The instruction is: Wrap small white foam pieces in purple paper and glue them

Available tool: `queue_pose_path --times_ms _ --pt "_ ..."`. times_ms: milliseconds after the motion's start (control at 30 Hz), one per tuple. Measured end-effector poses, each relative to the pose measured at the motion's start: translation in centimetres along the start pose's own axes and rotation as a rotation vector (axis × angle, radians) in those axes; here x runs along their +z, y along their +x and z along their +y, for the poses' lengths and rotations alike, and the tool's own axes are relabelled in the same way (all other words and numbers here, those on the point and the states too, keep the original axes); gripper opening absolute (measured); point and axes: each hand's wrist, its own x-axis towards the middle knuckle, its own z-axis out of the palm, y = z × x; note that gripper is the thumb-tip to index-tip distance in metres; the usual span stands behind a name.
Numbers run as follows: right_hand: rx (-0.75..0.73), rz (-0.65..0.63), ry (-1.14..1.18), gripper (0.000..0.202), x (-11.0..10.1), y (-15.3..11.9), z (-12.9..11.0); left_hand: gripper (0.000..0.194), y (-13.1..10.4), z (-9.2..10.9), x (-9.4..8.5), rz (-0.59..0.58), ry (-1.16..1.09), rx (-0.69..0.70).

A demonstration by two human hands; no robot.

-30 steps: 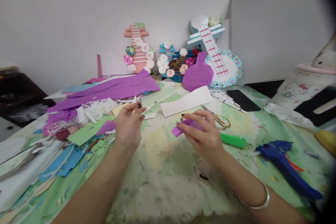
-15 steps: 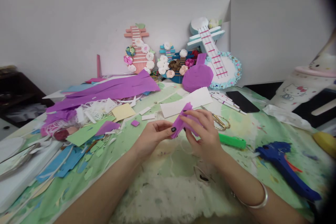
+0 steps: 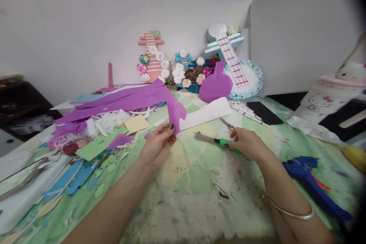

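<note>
My left hand (image 3: 157, 143) pinches a strip of purple crepe paper (image 3: 174, 112) between thumb and fingers. The strip stands up from the hand, its top bent over to the right. My right hand (image 3: 247, 143) is curled over the handles of small gold-handled scissors (image 3: 227, 124); its fingers hide most of the handles, and the blades point to the far left. Under the right thumb lies a green-handled tool (image 3: 220, 142) with a greyish tip, partly covered by the hand. A white paper strip (image 3: 207, 113) lies beyond both hands.
Purple paper (image 3: 122, 99), white string (image 3: 104, 122) and coloured scraps crowd the left. Decorated instrument-shaped crafts (image 3: 154, 59) and a purple one (image 3: 216, 84) lean at the back. A blue glue gun (image 3: 310, 183), black phone (image 3: 264, 113) and white cup (image 3: 321, 97) are right.
My right hand has let go of the purple paper and moved right, onto the scissors. My left hand has shifted slightly left, keeping the paper, which now stands more upright.
</note>
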Motion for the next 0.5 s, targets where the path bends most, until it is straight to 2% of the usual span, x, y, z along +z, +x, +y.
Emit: queue_pose_path --times_ms 100,267,367,500 --pt "0.003 0.027 0.013 0.013 -0.4 0.4 0.2 0.018 0.0 0.3 0.2 0.018 -0.038 0.008" --pt "0.135 0.196 -0.07 0.029 -0.1 2.3 1.5 0.015 -0.2 0.5 0.3 -0.019 -0.029 0.015" --pt "0.164 0.187 -0.099 0.032 0.4 3.4 2.1 0.016 -0.2 0.5 0.3 -0.026 -0.023 0.035" --pt "0.174 0.122 -0.094 0.024 0.8 4.0 2.3 0.019 -0.4 0.4 0.5 -0.075 -0.009 0.045"
